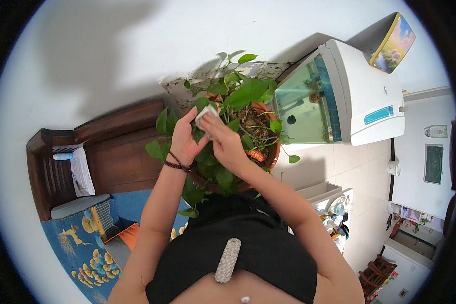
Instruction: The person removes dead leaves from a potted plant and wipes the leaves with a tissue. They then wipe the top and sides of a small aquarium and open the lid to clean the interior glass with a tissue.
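Before me stands a potted pothos with broad green leaves in a round terracotta-coloured pot. My left hand, with a dark bead bracelet at the wrist, supports one green leaf from its side. A folded white cloth or tissue is pressed on that leaf under the fingers of my right hand. Soil and stems show to the right of my right hand, with a red tag bearing writing. Part of the leaf is hidden by the cloth and fingers.
A fish tank with a white cover stands close on the pot's right. To the left is a dark wooden bench with papers and a blue-white bottle. The wall rises behind the plant. A cluttered white table stands at lower right.
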The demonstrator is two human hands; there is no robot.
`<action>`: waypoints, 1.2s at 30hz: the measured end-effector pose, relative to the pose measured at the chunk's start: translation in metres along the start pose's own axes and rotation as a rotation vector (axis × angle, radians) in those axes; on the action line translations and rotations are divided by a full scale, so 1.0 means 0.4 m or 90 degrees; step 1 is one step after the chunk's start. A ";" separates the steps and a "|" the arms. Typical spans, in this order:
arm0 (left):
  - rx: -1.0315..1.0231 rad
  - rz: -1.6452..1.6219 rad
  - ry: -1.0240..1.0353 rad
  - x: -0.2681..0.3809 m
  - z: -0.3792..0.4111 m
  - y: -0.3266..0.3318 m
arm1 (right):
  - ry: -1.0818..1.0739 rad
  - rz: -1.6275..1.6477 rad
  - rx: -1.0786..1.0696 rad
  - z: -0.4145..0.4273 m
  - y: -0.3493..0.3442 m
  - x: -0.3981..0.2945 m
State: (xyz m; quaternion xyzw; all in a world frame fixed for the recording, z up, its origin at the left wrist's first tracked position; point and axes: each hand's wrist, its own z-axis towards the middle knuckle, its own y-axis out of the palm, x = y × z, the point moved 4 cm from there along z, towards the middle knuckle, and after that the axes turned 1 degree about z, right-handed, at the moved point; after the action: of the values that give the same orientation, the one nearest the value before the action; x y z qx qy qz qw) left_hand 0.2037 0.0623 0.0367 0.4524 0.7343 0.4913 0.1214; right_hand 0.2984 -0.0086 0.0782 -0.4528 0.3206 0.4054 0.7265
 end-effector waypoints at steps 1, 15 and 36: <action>-0.070 -0.031 -0.025 0.000 0.002 0.004 | -0.011 -0.010 -0.029 -0.013 -0.002 -0.021; 0.059 0.081 0.019 -0.011 -0.055 0.067 | 0.003 -0.019 0.006 0.080 -0.027 0.041; -0.048 0.036 0.016 -0.019 -0.056 0.009 | 0.042 0.061 -0.275 -0.049 -0.023 -0.085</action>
State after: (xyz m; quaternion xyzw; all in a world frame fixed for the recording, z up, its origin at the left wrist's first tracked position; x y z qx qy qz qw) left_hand 0.1961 0.0431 0.0486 0.4620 0.7039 0.5271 0.1153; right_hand 0.2887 -0.0389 0.1026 -0.5951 0.2710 0.4839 0.5817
